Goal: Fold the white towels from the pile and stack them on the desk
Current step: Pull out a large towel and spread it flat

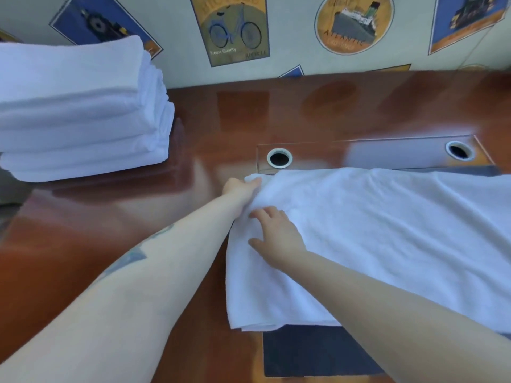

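A white towel [387, 233] lies spread over the right half of the brown desk [116, 230], doubled over with its left edge near the middle. My left hand [241, 188] pinches the towel's far left corner. My right hand [276, 235] rests flat on the towel just behind that edge, fingers straight and spread. A stack of several folded white towels [80, 111] stands at the desk's far left, against the wall.
Two round cable holes [279, 158] [459, 151] sit in a metal strip behind the towel. A dark mat [312, 352] lies under the towel's near edge. A wall with posters [231, 29] closes off the back of the desk.
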A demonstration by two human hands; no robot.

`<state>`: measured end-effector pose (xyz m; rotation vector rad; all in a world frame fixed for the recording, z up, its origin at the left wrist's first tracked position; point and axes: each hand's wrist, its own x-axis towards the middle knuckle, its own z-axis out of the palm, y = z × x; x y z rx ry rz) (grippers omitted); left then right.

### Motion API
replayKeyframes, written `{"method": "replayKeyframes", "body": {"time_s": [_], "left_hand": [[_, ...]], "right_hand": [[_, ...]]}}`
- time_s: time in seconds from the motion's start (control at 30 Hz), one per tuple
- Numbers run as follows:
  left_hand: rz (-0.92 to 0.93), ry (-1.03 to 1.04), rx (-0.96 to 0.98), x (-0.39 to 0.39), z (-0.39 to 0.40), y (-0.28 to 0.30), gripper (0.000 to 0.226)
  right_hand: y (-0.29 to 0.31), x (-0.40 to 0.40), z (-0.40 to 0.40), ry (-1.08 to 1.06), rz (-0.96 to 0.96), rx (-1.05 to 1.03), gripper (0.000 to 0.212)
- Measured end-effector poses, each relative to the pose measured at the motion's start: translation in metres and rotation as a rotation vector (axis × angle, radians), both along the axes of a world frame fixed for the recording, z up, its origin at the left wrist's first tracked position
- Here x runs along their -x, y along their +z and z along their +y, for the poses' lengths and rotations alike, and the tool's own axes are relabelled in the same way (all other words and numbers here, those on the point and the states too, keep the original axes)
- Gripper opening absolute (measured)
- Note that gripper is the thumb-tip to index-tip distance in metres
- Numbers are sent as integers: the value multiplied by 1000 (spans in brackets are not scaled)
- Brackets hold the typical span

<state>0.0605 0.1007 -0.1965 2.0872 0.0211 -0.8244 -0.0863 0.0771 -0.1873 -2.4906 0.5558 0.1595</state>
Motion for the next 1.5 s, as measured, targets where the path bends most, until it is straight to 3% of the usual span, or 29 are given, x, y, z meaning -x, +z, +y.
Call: {"method": "replayKeyframes", "body": {"time_s": [0.1, 0.2, 0.33, 0.4, 0.5, 0.57, 0.67, 0.77, 0.87, 0.93, 1.13, 1.33, 1.5], "left_hand": [[15, 81, 88, -11, -5, -5, 37], [16, 190, 292, -25, -5, -7, 35], [320, 381, 558, -40, 11, -10, 22], [428, 488, 548, -41, 16, -16, 12], [128, 481, 336, -45, 9, -26, 14], [-198, 239, 176, -45, 4, -27, 22], [-655, -207, -119, -43, 2, -33, 37], [-863, -345, -214, -48, -5, -33, 25], [-750, -520, -258, -60, -14, -33, 20], [-661, -563, -265, -68, -19, -30, 19], [-471, -316, -115, -80, -23, -28, 16], [-480, -248, -156, -91, -18, -33, 24], [-490, -252, -194, -98, -24, -29, 16]], "right_hand": [[-10, 2, 3, -14, 45, 120, 42], [-24, 14, 2, 25, 51, 183, 30], [-34, 26, -7, 71, -9, 181, 26], [-34, 31, -8, 102, -44, 176, 24], [-29, 33, -9, 96, -96, 105, 17], [-20, 24, -16, -9, -185, 9, 9], [-8, -10, -49, -293, -394, 92, 13], [-6, -45, -100, -318, -204, 235, 32], [-16, -59, -143, -253, 80, 347, 32], [-22, -60, -158, -249, 171, 337, 32], [-17, -67, -174, -365, 140, 226, 10], [-5, -78, -197, -424, 232, 253, 19], [-13, -89, -200, -377, 278, 271, 23]]}}
